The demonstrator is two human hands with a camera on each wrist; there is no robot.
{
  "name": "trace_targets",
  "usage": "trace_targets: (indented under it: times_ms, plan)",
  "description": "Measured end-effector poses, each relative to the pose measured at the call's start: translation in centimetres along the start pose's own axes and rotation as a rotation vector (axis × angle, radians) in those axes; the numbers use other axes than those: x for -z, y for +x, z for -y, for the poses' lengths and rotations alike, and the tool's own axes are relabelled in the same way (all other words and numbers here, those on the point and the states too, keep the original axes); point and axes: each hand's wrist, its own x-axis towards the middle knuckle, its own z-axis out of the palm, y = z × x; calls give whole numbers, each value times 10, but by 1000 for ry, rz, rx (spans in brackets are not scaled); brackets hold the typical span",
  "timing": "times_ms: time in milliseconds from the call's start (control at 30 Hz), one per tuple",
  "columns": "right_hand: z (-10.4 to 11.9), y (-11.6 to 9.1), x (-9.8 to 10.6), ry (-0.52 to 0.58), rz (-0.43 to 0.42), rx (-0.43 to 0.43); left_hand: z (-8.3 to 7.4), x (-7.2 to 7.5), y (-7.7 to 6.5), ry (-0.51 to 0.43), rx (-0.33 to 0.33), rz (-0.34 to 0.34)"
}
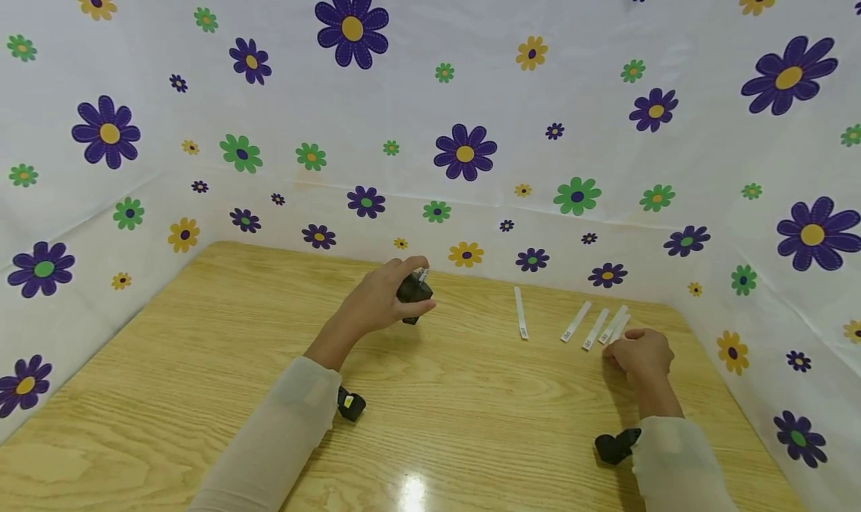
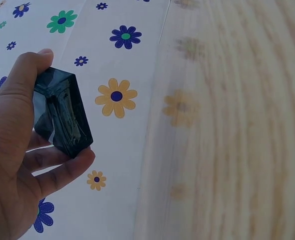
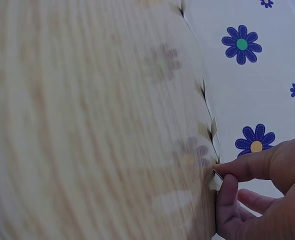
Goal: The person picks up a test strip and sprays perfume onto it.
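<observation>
My left hand [image 1: 378, 297] holds a dark, faceted glass perfume bottle [image 1: 413, 291] above the back of the table. One finger lies over the silver spray top [image 1: 422, 275]. In the left wrist view the bottle [image 2: 62, 112] sits between thumb and fingers, its glass angular and dark blue-green. At the right, my right hand [image 1: 644, 353] pinches the near end of a white paper test strip [image 1: 620, 325] between thumb and finger. The right wrist view shows that strip's end [image 3: 218, 174] at the fingertips, slightly off the wood. Several similar strips [image 1: 595, 329] lie just left of this hand.
Another white strip [image 1: 521, 314] lies apart, farther left. The wooden table [image 1: 471, 407] ends at a flower-printed cloth [image 1: 403, 108] that rises behind and on both sides. Black wrist cameras [image 1: 617, 446] hang by both sleeves.
</observation>
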Motion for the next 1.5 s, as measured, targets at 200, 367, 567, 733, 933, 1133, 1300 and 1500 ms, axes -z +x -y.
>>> trace_targets:
  times_ms: [200, 367, 567, 733, 933, 1133, 1300, 1500]
  plan:
    - [1, -1, 0, -21, -6, -14, 1, 0, 0, 1, -4, -5]
    - [1, -2, 2, -12, -10, 2, 2, 0, 0, 2, -2, -4]
    - [10, -12, 0, -25, 28, 125, 1, 0, 0, 5, -8, -5]
    - [28, -23, -8, -49, 101, 245, 2, 0, 0, 10, -13, -6]
    - [48, -36, -24, -41, 165, 310, 3, 0, 0, 8, -8, -10]
    - [64, -50, -37, -31, 222, 373, 4, -1, 0, 10, -6, -7]
    - [75, -60, -47, -37, 242, 413, 3, 0, 0, 11, 4, 5]
    - [86, -70, -58, -29, 259, 477, 3, 1, 0, 9, 5, 5]
